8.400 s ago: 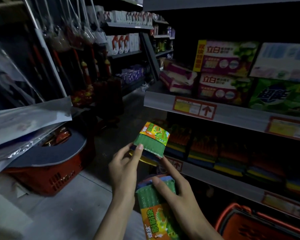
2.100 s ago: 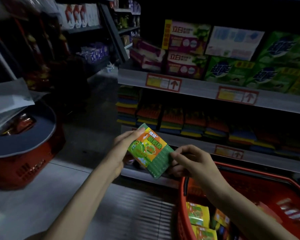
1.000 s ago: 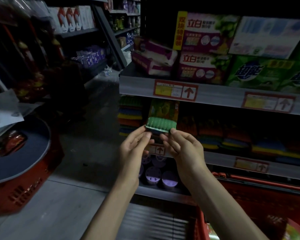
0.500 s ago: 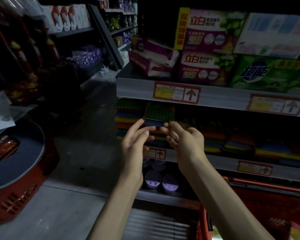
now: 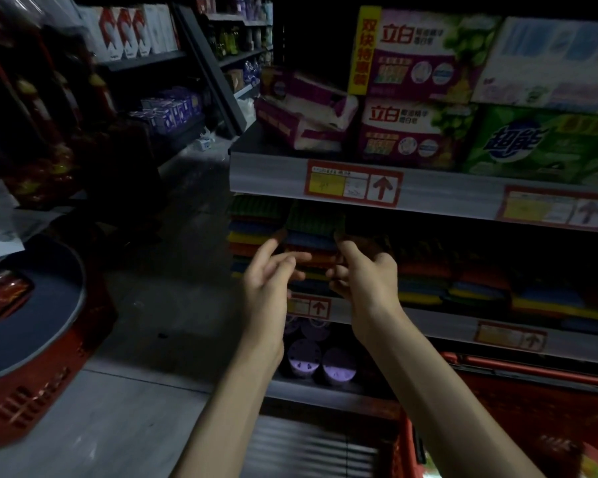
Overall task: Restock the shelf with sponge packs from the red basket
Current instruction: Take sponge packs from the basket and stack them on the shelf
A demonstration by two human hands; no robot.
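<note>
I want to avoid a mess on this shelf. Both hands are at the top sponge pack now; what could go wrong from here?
1. The top sponge pack sits on a tall stack close under the upper shelf; if the left hand or right hand catches it, it may slide off.
2. The stack stands at the shelf's front edge, so a bump could tip packs toward the floor.
3. The light is dim, so a crooked pack is hard to notice.

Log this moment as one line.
stage: placing | sponge pack: atop shelf stack | left hand: open, empty | right hand: fingers at pack edge | red basket: lower right
</note>
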